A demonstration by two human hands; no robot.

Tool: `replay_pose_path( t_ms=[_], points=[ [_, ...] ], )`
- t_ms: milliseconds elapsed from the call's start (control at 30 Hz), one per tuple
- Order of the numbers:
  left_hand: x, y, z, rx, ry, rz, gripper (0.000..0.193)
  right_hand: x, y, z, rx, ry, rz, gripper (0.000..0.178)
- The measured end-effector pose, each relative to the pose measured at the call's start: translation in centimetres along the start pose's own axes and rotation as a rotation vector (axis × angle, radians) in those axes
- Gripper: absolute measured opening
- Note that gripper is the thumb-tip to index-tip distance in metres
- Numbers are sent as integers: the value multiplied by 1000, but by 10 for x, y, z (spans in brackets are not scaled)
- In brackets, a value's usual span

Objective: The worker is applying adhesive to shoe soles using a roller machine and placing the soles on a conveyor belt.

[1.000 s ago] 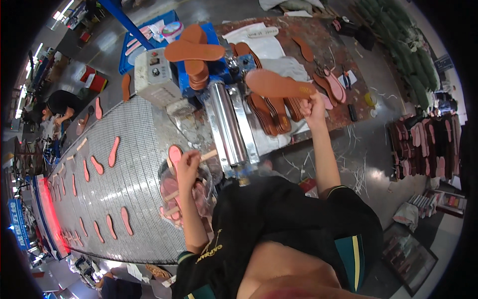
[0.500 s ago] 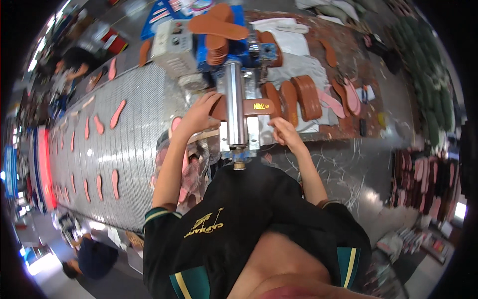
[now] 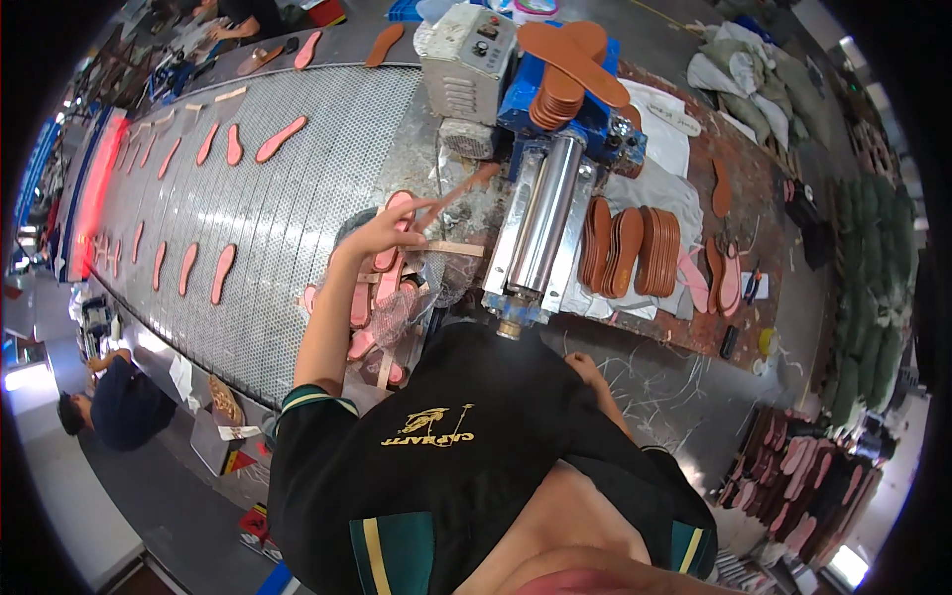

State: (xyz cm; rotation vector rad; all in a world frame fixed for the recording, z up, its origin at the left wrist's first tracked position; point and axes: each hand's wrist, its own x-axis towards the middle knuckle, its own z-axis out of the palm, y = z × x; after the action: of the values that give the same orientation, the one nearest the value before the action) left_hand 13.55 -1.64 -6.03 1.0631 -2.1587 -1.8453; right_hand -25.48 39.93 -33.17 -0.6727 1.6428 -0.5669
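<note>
My left hand [image 3: 380,238] grips one end of a brown insole [image 3: 462,188], blurred by motion and seen nearly edge-on. It is to the left of the roller machine [image 3: 543,223], above a pile of pink insoles [image 3: 363,309] with clear plastic among them. Low beside my torso, past the front end of the rollers, is my right hand [image 3: 585,369]. Its fingers are partly hidden and too small to make out. Right of the rollers, several brown insoles [image 3: 622,250] stand on edge in rows on a white cloth. More brown insoles [image 3: 557,99] are stacked on the blue machine housing.
On the left runs a mesh conveyor belt [image 3: 327,188] carrying pink insoles toward a red-lit opening. A grey control box [image 3: 474,64] stands behind the rollers. Scissors [image 3: 731,252] lie on the worn table at right. Another person [image 3: 124,402] sits at the lower left.
My left hand has moved away from the rollers to the left with the brown insole, which was under the roller before. My right hand has dropped back toward my body. The whole view has turned.
</note>
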Motion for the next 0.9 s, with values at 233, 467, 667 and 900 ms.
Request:
replay_pose_path(
  t_ms=[233, 467, 667, 900],
  points=[
    [-76, -112, 21, -1232, 561, -62, 54, -25, -37, 4, 221, 62, 319, 28],
    [-44, -119, -74, -1341, 734, 67, 66, -32, -85, 23, 110, 48, 398, 23],
    [-32, -186, -167, -1590, 776, 34, 90, -42, -107, 56, 307, 134, 248, 24],
    [-19, -267, -111, -1127, 928, -362, 42, -62, -101, 43, 169, 292, 65, 21]
  ],
)
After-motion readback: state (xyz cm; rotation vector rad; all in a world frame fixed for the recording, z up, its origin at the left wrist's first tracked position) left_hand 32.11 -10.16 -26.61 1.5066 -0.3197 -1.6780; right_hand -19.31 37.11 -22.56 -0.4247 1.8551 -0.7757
